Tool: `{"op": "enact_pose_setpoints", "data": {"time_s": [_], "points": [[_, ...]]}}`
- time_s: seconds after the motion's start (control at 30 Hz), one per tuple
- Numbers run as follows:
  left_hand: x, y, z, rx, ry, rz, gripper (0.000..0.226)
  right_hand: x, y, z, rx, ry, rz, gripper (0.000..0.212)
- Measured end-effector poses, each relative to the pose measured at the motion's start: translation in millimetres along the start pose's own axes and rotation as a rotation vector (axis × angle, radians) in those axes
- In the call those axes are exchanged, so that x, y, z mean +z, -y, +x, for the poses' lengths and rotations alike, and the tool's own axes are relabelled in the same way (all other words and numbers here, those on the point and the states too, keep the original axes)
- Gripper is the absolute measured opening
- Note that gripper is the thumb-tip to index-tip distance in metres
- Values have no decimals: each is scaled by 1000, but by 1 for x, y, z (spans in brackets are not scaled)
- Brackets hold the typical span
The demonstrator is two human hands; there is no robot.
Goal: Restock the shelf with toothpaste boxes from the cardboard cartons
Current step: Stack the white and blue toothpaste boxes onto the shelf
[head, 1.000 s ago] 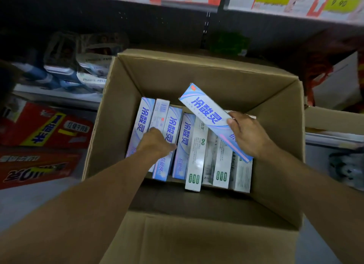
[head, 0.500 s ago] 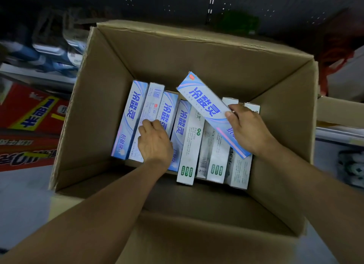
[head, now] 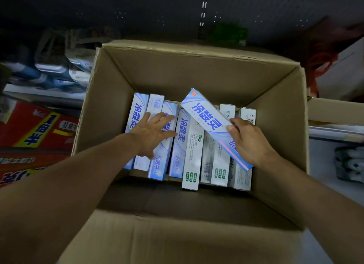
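Mostly unstarted: right hand [head: 249,140] is gripping one blue toothpaste box [head: 208,120], lifting it slantwise over the row in the carton [head: 197,70]. Left hand [head: 152,132], fingers spread and relaxed, is resting on the blue boxes [head: 177,145]. White boxes [head: 192,161] are waiting too; nothing is reaching the shelf yet.

Large blue characters reading 冷酸灵 run along the blue-and-white toothpaste box [head: 208,120] lifted at a slant over the open carton [head: 197,66]; the same 冷酸灵 brand shows on the blue boxes [head: 180,145] lying flat in the carton's left rows, with smaller characters at their near ends too blurred to read; a white box [head: 194,151] beside them carries the word ENZYME above small green label squares; a red package [head: 35,129] at the left bears large blue-on-yellow characters, not clearly legible.
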State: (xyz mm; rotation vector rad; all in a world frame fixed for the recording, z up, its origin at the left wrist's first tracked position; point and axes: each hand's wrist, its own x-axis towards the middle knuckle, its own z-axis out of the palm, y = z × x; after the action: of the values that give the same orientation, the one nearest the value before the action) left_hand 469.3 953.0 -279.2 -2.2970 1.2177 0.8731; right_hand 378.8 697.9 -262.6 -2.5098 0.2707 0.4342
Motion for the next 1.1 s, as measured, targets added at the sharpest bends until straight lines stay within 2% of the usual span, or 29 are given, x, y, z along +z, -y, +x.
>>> {"op": "enact_pose_setpoints", "data": {"time_s": [0.2,0.37,0.57,0.67,0.8,0.97,1.1], "points": [[8,4,7,209,23,204,102,12,11,-12,130,-53,4,35],[12,9,14,293,-68,207,91,20,21,-29,253,-160,13,33],[10,8,27,340,-73,125,85,26,27,-56,375,-240,36,32],[3,15,32,389,-4,92,85,28,29,-67,413,-238,32,34],[0,29,37,471,-27,226,80,31,30,-68,419,-191,42,33],[-3,33,51,472,51,202,71,31,31,-60,412,-183,61,36],[-5,30,60,465,52,234,79,31,30,-58,422,-192,63,36]]}}
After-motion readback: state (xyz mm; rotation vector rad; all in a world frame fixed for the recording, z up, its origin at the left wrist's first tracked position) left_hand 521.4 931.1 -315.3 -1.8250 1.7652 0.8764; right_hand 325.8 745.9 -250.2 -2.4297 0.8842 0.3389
